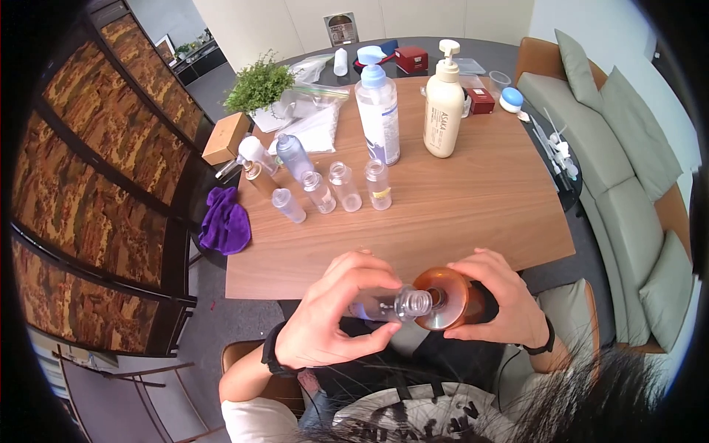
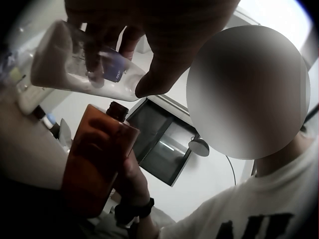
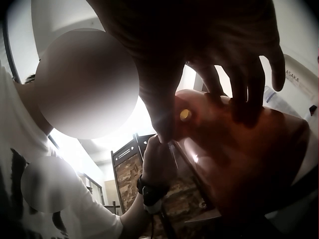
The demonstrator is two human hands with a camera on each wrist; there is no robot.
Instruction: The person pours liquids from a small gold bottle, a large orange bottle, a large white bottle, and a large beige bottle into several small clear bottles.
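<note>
My left hand (image 1: 321, 317) grips a clear plastic bottle (image 1: 378, 303) lying on its side in the air, its uncapped neck pointing right. My right hand (image 1: 509, 299) holds an amber bottle (image 1: 456, 295) by its sides, with the fingers behind and the thumb in front. The two necks come close together, and the clear one overlaps the amber one in the head view. In the left wrist view the amber bottle (image 2: 97, 159) leans with its open threaded neck up, beneath the clear bottle (image 2: 55, 67), which carries a small blue label.
On the wooden table (image 1: 480, 207) stand several small clear bottles (image 1: 345, 188), a tall blue-capped bottle (image 1: 378, 122) and a cream pump bottle (image 1: 443, 111). A potted plant (image 1: 258, 88) and plastic bags (image 1: 310, 122) are behind. A purple cloth (image 1: 225, 221) hangs at the left edge.
</note>
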